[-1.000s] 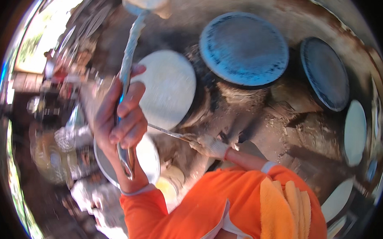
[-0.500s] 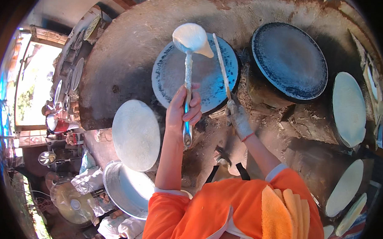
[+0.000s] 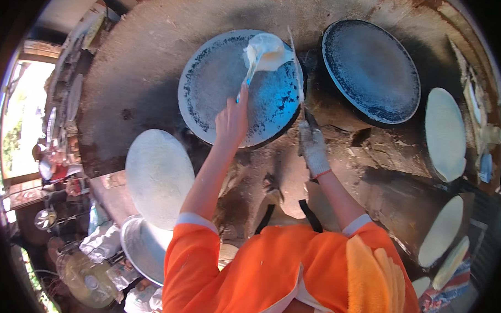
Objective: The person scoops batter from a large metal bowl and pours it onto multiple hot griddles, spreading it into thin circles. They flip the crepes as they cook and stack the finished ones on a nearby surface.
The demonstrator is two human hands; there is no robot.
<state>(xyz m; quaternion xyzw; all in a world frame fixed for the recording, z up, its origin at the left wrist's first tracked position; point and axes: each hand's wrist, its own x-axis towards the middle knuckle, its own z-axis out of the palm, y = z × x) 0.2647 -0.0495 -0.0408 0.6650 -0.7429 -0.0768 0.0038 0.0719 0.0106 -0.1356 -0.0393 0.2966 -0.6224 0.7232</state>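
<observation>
My left hand [image 3: 232,120] is closed round the handle of a batter-coated ladle [image 3: 252,71], its bowl tipped low over the round griddle [image 3: 214,83]. White batter [image 3: 276,59] lies at the bowl, near the griddle's upper right; whether it all rests on the plate I cannot tell. My right hand [image 3: 313,143], in a pale knitted glove, grips a long thin flat stick [image 3: 295,70], held upright along the griddle's right edge. A dark rim of residue rings the griddle's pale surface.
Right of it stands a second, darker griddle [image 3: 372,72]. A round white sheet [image 3: 160,175] stands tilted on the left, above a metal basin [image 3: 140,246]. More pale rounds [image 3: 446,136] line the right side. A fan [image 3: 89,275] stands at lower left.
My left hand has reached forward and tipped the ladle, which was held up, down to the griddle. My right hand still holds the stick beside it. The view has shifted slightly.
</observation>
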